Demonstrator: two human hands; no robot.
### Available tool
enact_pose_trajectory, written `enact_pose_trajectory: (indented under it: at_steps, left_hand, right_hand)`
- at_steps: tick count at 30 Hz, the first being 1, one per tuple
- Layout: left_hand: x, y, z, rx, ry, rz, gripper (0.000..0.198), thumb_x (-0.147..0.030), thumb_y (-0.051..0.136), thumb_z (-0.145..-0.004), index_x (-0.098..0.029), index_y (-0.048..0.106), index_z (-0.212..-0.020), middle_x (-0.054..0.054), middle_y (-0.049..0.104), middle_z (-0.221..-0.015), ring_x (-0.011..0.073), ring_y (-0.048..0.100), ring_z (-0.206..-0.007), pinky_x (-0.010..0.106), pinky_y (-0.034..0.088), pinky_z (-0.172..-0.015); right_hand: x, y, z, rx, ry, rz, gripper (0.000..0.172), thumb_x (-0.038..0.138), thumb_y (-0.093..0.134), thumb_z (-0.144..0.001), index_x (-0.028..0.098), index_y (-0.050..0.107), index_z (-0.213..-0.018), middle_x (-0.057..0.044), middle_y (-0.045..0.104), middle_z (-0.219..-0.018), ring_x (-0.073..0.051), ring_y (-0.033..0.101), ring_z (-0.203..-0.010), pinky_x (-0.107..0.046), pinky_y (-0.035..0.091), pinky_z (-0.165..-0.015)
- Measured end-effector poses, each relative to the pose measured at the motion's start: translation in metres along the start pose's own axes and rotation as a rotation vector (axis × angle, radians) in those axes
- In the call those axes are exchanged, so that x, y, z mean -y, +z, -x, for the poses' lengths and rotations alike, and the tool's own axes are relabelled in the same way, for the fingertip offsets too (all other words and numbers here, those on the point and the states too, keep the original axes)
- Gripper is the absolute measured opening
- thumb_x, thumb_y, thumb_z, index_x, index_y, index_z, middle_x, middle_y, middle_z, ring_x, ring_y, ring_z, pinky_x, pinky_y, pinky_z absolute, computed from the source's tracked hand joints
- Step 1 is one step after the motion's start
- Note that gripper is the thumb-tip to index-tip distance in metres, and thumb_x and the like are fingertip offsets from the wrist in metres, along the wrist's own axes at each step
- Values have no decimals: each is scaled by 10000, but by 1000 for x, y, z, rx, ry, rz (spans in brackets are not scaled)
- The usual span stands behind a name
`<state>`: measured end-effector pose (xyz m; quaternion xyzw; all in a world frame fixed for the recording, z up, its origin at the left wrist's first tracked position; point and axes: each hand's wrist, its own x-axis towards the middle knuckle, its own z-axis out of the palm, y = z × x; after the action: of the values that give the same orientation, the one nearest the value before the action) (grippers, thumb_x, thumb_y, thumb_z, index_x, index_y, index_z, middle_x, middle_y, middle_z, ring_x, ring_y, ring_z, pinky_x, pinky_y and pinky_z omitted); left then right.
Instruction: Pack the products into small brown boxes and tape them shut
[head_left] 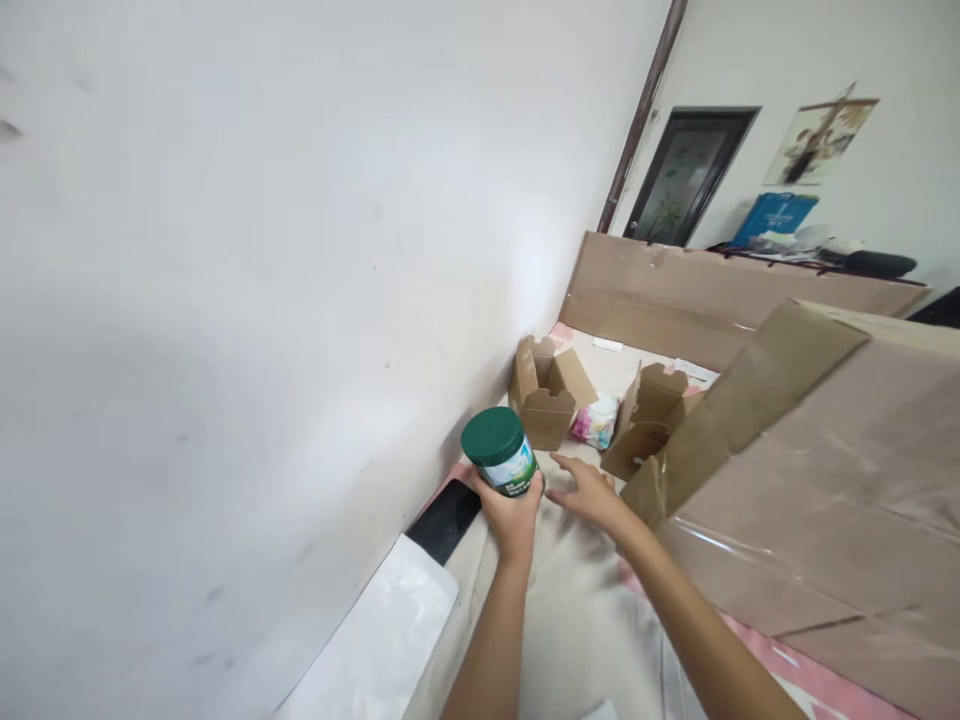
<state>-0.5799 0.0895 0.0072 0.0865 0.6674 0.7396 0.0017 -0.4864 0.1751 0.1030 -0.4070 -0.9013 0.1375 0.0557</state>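
Close against the white wall (262, 300), the left hand (511, 515) has its grip wrapped round the lower body of a small jar (501, 452) with a dark green lid. Taking it low like this leaves the lid and label uncovered, and the jar is nearly upright. The palm hides its base, so I cannot tell whether it touches the cloth-covered surface (570, 600).

The right hand (589, 490) is just beside it, palm down and fingers spread wide, holding nothing.

Beyond the hands are two small cardboard boxes (547, 390) (646, 415) with flaps up, a colourful packet (596, 420) between them. Big cardboard sheets (825, 470) lean in from the right. Along the wall lie a flat black thing (446, 520) — perhaps a phone — and a white bag (382, 630).
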Motion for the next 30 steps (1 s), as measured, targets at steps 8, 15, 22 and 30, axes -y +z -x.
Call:
enact_pose_trajectory:
  at_steps: [8, 15, 22, 30]
  left_hand:
    - [8, 0, -3, -33, 2, -12, 1036, -491, 878, -637, -159, 354, -1466, 273, 571, -1420, 400, 634, -1291, 515, 543, -1042]
    - [8, 3, -5, -21, 27, -38, 1002, -505, 886, -625, -169, 390, -1429, 261, 569, -1417, 411, 619, -1308, 532, 543, -1048]
    - [13, 3, -9, -25, 43, -43, 993, -485, 898, -637, -170, 387, -1428, 253, 568, -1411, 403, 626, -1297, 530, 556, -1040]
    - [13, -1, -11, -90, 91, -42, 976, -433, 885, -729, -160, 333, -1485, 241, 516, -1463, 370, 579, -1348, 537, 527, -1089]
  right_hand:
    - [31, -19, -31, -461, -131, 83, 762, 416, 703, -857, 226, 440, -1546, -173, 410, -1594, -414, 335, -1468, -567, 252, -1182]
    - [44, -28, -56, -473, 44, -30, 886, 437, 746, -850, 207, 335, -1600, -211, 360, -1611, -413, 325, -1478, -505, 298, -1151]
    - [31, -34, -75, -422, -15, -109, 320, 403, 726, -871, 156, 692, -1073, -130, 710, -1059, -320, 581, -1117, -382, 429, -910]
    - [35, -66, -7, -577, -431, -98, 128, 178, 533, -968, 200, 620, -876, -84, 637, -1025, -237, 505, -1060, -341, 373, -893]
